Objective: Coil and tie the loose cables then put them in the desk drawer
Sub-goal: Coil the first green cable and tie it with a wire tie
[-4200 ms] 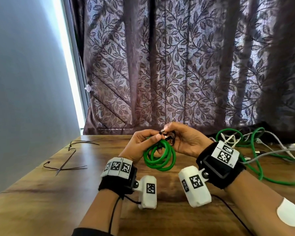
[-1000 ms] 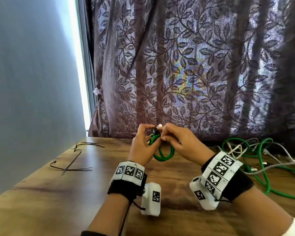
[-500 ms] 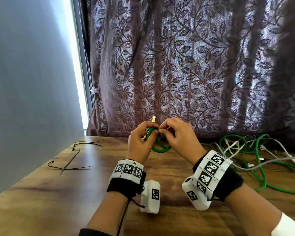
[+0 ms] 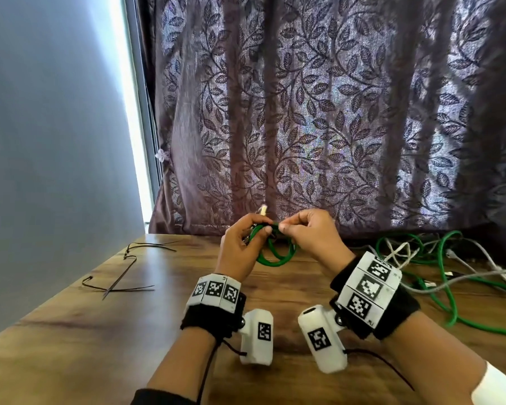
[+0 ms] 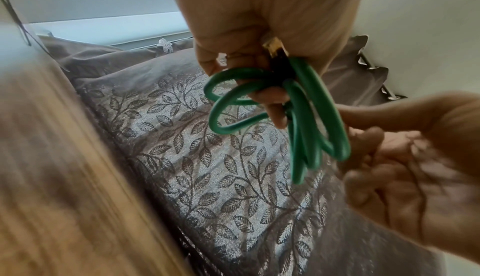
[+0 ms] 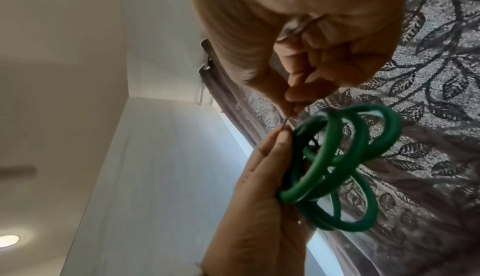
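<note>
- Head view: the left hand (image 4: 240, 247) grips the coiled green cable (image 4: 275, 252) at its top, fingers curled round the bundled loops. The coil hangs above the wooden desk (image 4: 129, 331), clear of its surface.
- Head view: the right hand (image 4: 313, 235) pinches a thin dark tie (image 4: 270, 226) at the top of the coil, thumb and forefinger closed, directly beside the left fingertips.
- Head view: a pale connector tip (image 4: 263, 210) projects upward above the left hand.
- Head view: loose cable ties (image 4: 120, 276) lie on the desk at far left. A tangle of loose green and white cables (image 4: 450, 264) lies on the desk at right, near the leaf-patterned curtain (image 4: 333, 112). No drawer shows in this view.
- Left wrist view: the left hand (image 5: 259, 23) closes on the coiled green cable (image 5: 306, 116); a metal connector (image 5: 274, 47) sits against the palm. The right hand (image 5: 415, 167) is at right, touching the loops, fingers curled.
- Right wrist view: the right hand (image 6: 311, 44) pinches the thin dark tie (image 6: 285, 122) between closed fingertips. The left hand (image 6: 259, 198) holds the coiled green cable (image 6: 350, 167) below it, thumb along the loops.
</note>
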